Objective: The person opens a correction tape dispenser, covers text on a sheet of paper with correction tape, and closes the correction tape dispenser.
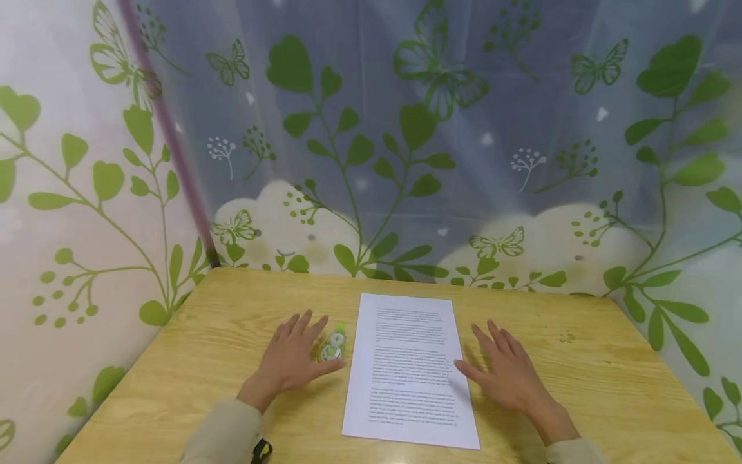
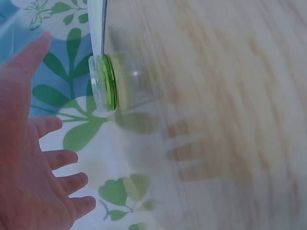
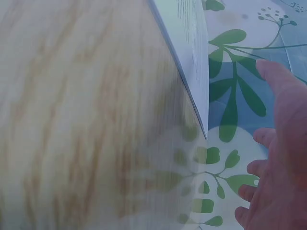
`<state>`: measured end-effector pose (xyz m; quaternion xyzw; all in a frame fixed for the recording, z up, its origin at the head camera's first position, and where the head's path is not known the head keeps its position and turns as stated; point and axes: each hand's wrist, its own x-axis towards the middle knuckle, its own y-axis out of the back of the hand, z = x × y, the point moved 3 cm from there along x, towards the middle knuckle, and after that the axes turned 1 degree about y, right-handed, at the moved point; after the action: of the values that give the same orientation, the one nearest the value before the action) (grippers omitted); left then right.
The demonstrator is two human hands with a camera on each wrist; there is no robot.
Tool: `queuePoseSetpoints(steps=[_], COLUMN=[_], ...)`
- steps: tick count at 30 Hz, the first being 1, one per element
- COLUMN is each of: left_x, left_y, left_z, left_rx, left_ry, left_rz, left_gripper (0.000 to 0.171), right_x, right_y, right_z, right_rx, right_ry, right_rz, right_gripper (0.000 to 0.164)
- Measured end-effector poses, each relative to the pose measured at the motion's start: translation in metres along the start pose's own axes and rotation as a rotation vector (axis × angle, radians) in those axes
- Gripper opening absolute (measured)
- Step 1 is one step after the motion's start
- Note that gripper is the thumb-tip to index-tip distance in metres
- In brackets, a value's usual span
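Note:
White paper [image 1: 411,374] covered in printed text lies on the table, and its side shows a little thickness in the right wrist view. Left of it is a green and clear correction tape dispenser [image 1: 333,348]. My left hand [image 1: 292,354] hovers over the table with fingers spread, holding nothing; its thumb and forefinger flank the dispenser. In the left wrist view the dispenser [image 2: 109,82] sits apart from the fingers. My right hand [image 1: 507,370], also spread and holding nothing, is beside the paper's right edge, its thumb tip overlapping that edge in the head view.
The light wood table [image 1: 261,293] runs back to a curtain [image 1: 382,161] printed with green leaves and butterflies, which also hangs along both sides. A dark band [image 1: 262,450] with a yellow-green spot shows by my left sleeve [image 1: 226,432].

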<state>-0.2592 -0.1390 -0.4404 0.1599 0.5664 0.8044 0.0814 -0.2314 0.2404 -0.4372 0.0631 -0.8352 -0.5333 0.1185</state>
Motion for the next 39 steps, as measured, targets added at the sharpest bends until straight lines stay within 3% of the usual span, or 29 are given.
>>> queuePoseSetpoints(steps=[7, 16, 30, 39], left_x=[0.006, 0.014, 0.02, 0.029], left_y=[-0.002, -0.007, -0.01, -0.012], left_z=[0.004, 0.008, 0.015, 0.02], left_rx=[-0.006, -0.052, 0.039, 0.019], left_ry=[0.013, 0.08, 0.078, 0.176], left_rz=[-0.006, -0.044, -0.027, -0.015], left_gripper=[0.092, 0.092, 0.082, 0.064], right_x=[0.005, 0.007, 0.009, 0.009], right_y=[-0.002, -0.011, -0.016, -0.015], right_z=[-0.002, -0.003, -0.008, -0.01], right_rx=[-0.014, -0.018, -0.024, -0.03], right_ry=[0.02, 0.018, 0.039, 0.044], right_rz=[0.003, 0.005, 0.013, 0.014], right_gripper=[0.081, 0.082, 0.077, 0.075])
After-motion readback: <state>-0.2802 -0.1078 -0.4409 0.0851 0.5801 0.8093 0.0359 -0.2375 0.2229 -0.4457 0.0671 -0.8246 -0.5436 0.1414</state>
